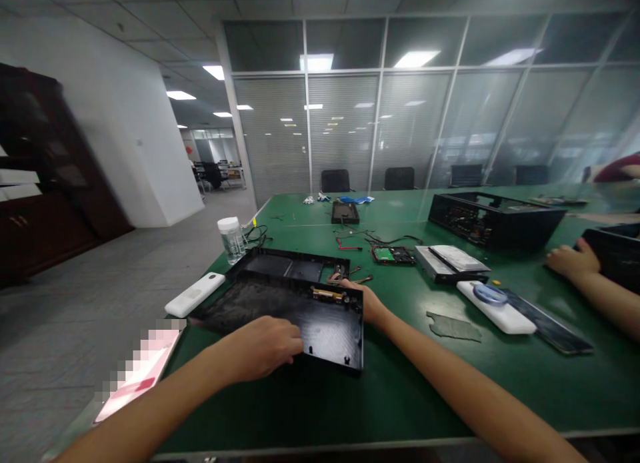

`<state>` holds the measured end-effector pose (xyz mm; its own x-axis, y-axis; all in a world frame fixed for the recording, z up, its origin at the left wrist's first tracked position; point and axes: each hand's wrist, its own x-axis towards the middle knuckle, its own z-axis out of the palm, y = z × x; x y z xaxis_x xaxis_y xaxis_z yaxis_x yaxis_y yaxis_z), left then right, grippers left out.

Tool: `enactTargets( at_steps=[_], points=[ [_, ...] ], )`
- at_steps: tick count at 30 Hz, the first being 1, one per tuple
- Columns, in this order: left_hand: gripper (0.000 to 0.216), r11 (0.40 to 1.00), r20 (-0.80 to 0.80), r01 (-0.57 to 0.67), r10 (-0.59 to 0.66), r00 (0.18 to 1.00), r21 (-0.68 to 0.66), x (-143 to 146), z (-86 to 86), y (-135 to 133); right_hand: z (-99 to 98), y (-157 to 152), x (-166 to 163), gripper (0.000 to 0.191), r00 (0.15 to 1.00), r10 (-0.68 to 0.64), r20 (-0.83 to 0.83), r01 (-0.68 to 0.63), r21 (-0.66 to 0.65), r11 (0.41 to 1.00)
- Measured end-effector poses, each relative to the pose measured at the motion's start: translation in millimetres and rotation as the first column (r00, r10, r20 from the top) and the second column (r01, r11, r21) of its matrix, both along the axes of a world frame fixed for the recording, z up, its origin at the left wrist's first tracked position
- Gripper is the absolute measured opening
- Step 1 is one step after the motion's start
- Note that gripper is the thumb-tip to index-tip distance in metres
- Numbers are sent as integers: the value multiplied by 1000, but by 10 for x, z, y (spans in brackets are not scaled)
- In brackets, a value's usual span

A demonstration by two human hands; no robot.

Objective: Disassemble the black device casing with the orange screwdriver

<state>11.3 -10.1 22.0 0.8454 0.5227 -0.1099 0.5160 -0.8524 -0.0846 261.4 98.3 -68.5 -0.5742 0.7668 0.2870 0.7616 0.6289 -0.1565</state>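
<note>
A shallow black plastic cover (270,303) is tilted up in front of me, its inner side showing and a small brass-coloured strip near its far right corner. My left hand (273,346) is closed on its near edge, fingers curled over the rim. At the right edge my right hand (369,303) grips the cover by its far corner; part of that hand is hidden behind it. Just beyond lies a black casing (305,268) with thin wires at its right end, partly covered by the cover.
On the left are a clear jar (231,240), a white device (195,295) and a pink-white sheet (143,370). To the right lie a green circuit board (393,254), a silver drive (450,263), a second white device (495,306) and a black computer case (495,220). A co-worker's hand (575,258) is farther right.
</note>
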Motion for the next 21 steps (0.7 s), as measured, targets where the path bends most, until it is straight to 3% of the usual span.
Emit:
enactTargets(
  at_steps=[3, 6, 11, 15, 17, 21],
  points=[
    [5, 999, -12, -29, 29, 1000, -16, -108, -182, -41, -125, 60, 131, 49, 990, -7, 138, -13, 143, 990],
    [3, 998, -31, -53, 52, 998, -17, -193, -309, 21, -210, 72, 432, 57, 978, -20, 209, -19, 183, 983],
    [5, 993, -107, -111, 108, 988, -27, -202, -451, 217, -205, 106, 1000, 38, 973, -129, 190, 99, 156, 983],
    [9, 949, -246, -312, 295, 923, -36, -98, -416, 301, -195, 153, 1119, 28, 977, -193, 87, 185, 89, 979],
    [21, 927, -254, -368, 341, 905, -66, 18, -332, 320, -215, 160, 1075, 27, 981, -181, 64, 178, 47, 983],
    [28, 972, -60, -205, 199, 978, -111, 397, -191, 477, -269, 151, 976, 26, 994, -107, 22, 106, 45, 993]
  ],
)
